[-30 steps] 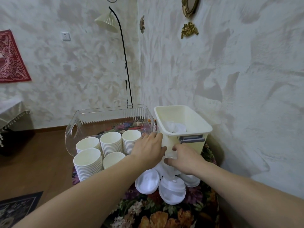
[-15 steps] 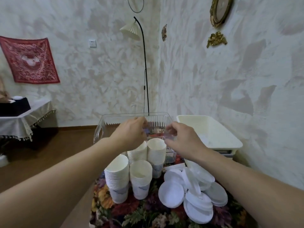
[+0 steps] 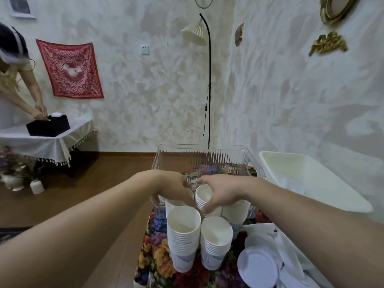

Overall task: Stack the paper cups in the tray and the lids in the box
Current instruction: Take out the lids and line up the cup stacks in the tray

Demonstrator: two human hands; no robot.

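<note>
Now right hand (image 3: 222,194) curled round a stack of paper cups (image 3: 204,197), thumb low on its side. Left hand (image 3: 176,189) just beside, fingers bent over another stack; cannot tell if gripping it. More cup stacks (image 3: 184,235) in front. Clear tray (image 3: 204,160) right behind the hands. White box (image 3: 307,177) to the right. Lids (image 3: 257,267) piled near, on the flowery bench (image 3: 153,260).

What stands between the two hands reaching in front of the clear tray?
In the head view, one cup stack stands between the left hand and right hand.
</note>
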